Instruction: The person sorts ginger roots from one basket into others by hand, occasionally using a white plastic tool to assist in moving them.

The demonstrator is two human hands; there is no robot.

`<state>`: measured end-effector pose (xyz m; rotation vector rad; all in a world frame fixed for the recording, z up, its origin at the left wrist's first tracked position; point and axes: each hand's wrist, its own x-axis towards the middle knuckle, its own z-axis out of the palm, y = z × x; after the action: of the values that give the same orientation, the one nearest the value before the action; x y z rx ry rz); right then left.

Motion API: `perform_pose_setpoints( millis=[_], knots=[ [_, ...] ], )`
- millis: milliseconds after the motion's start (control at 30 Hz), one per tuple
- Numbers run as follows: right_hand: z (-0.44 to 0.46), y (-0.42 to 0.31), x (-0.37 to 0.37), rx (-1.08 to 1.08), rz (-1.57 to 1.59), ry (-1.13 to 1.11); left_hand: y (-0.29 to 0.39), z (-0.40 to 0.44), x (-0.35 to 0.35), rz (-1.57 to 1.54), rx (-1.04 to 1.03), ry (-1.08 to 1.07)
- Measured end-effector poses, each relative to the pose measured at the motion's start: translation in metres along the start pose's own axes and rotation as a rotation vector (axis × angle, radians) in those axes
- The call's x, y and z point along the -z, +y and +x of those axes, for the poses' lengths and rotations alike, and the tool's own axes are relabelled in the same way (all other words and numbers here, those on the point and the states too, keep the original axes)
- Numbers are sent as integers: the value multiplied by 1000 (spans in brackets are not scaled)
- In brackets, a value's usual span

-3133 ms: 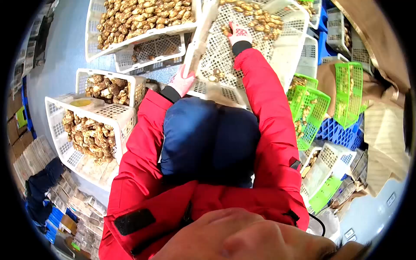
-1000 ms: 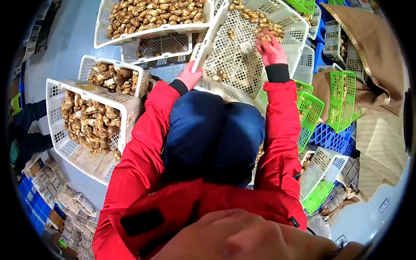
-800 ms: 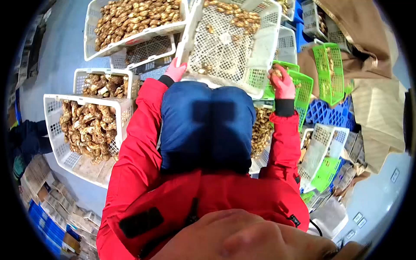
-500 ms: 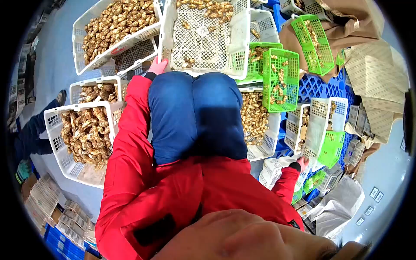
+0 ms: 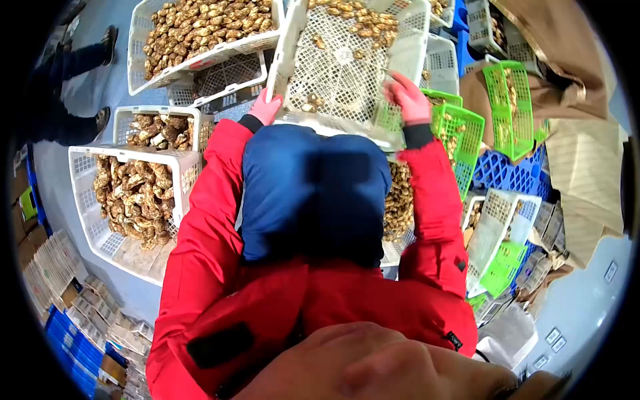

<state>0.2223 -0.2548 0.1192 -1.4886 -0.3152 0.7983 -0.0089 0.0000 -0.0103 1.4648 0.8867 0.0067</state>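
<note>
A white plastic crate [image 5: 340,67] lies in front of my knees, its lattice floor showing. Knobbly golden-brown tuber-like pieces [image 5: 373,25] gather at its far end, with a few near the close left corner. My left hand [image 5: 265,109] grips the near left corner of the crate's rim. Over the right wall of the same crate is my right hand [image 5: 408,99], slightly blurred, its fingers apart and reaching inward. I see nothing held in it. Beside my right wrist stands a green basket [image 5: 467,143] with a few small pieces.
A white crate heaped with pieces [image 5: 207,40] stands front left. Another white crate [image 5: 180,193] holds larger clumps at my left. More green baskets [image 5: 510,113] and a blue pallet [image 5: 510,175] are on the right. Another person's legs [image 5: 83,63] show at far left.
My right hand has come from the white crates at far right to the right wall of the crate before me. My left hand stays on its rim. The view has shifted.
</note>
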Motion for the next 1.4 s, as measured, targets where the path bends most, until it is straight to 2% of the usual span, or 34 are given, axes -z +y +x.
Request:
perform_pose_setpoints(
  millis=[33,67,100,133,167,233,300,367,400,433,500,533,567,600,700,967,1000,1100,1167,1233,1267,1367,1400],
  knots=[
    [46,7,-29,-45,-100,-97,1,0,1,57,36,-3],
    [106,40,-44,67,-660,-153,8,-5,1,133,0,23],
    [133,45,-74,143,-861,-88,12,-8,1,209,-34,48],
    [163,64,-92,27,-999,-68,-2,-4,0,121,-18,55],
    [181,76,-111,84,-1225,-19,3,-6,-1,64,-63,22],
    [197,99,-132,6,-1425,-73,1,-6,-1,134,-150,79],
    [208,116,-135,42,-1589,-103,9,-10,1,114,-136,17],
    [207,123,-111,314,-1280,88,-15,-1,-1,41,-126,31],
    [198,87,-111,-12,-1072,33,-15,0,0,54,-132,29],
    [202,94,-97,-14,-581,-33,-11,-2,1,67,-138,30],
    [192,88,-82,-182,446,-209,-6,-5,-1,27,-133,24],
    [180,73,-82,-134,652,-304,-5,-5,-2,-23,-124,17],
    [172,60,-86,-100,619,-312,-3,-6,-2,-71,-115,10],
    [165,50,-93,-68,587,-318,-1,-5,2,135,-277,-18],
    [161,38,-104,-40,597,-429,-4,-4,-2,22,-251,37],
    [153,27,-101,-112,418,-293,-4,-3,-4,-17,-228,54],
    [153,30,-99,-112,401,-290,-23,4,0,212,-391,94],
    [157,36,-95,-145,435,-196,-29,1,-9,-159,-72,94],
    [156,43,-87,-120,489,-175,3,-10,-2,-41,14,5],
    [155,39,-85,-167,602,-146,-5,-4,-2,134,79,39],
    [158,42,-81,-157,599,-202,-30,6,-3,81,-58,17],
    [157,35,-82,-89,433,-204,-5,-4,-2,110,-44,10],
    [155,29,-84,-86,379,-197,7,-8,1,159,-116,-1]
  ],
)
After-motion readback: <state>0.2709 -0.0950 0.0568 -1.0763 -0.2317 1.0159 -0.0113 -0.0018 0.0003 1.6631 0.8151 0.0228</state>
